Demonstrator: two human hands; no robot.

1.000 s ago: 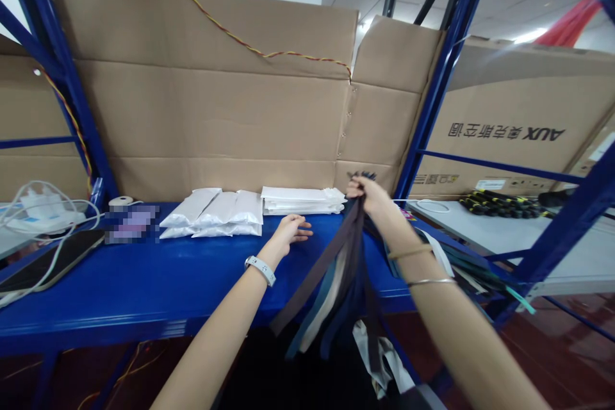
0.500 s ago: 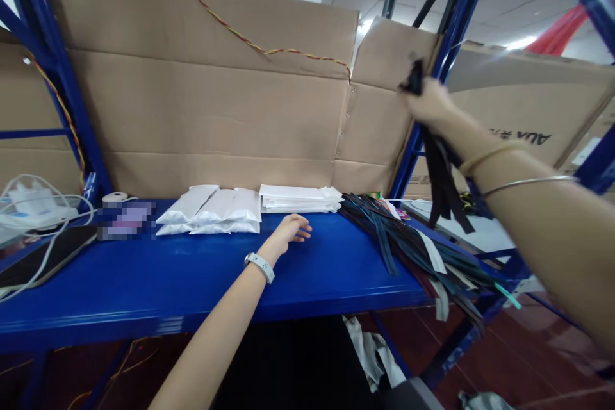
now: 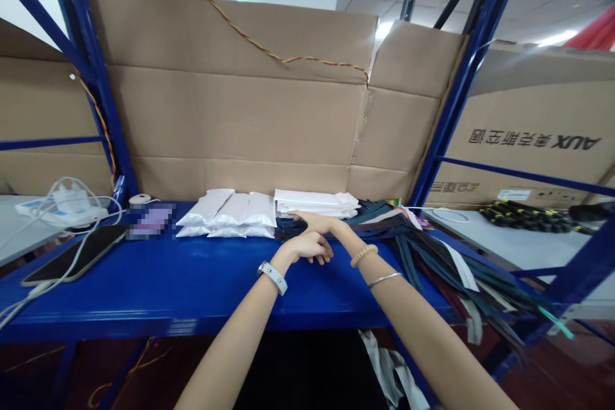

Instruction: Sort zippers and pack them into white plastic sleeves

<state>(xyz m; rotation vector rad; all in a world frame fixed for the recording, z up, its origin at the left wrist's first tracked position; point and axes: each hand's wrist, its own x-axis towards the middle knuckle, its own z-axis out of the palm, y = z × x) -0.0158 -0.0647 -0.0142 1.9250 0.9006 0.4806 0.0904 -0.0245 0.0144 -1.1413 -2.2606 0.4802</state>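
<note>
My right hand (image 3: 314, 221) reaches across the table in front of the white packets, its fingers over the left end of a bundle of dark fabric strips (image 3: 379, 229). The strips run rightward from it; their grip by the fingertips is partly hidden. Just below, my left hand (image 3: 310, 246) hangs over the blue tabletop, fingers loosely bent and apart, holding nothing, close to my right wrist. More dark, grey and white strips (image 3: 432, 256) lie in a heap on the right, trailing over the front edge.
Puffy white packets (image 3: 230, 213) and a stack of flat white packets (image 3: 317, 200) stand along the cardboard back panel (image 3: 240, 115). A phone (image 3: 77, 255), white cables and a power strip (image 3: 62, 208) lie at left. Blue posts (image 3: 468, 77) frame the table.
My right hand has come down from the upper right to the table's middle with the dark strips, which now lie behind the heap. My left hand stays near the same spot.
</note>
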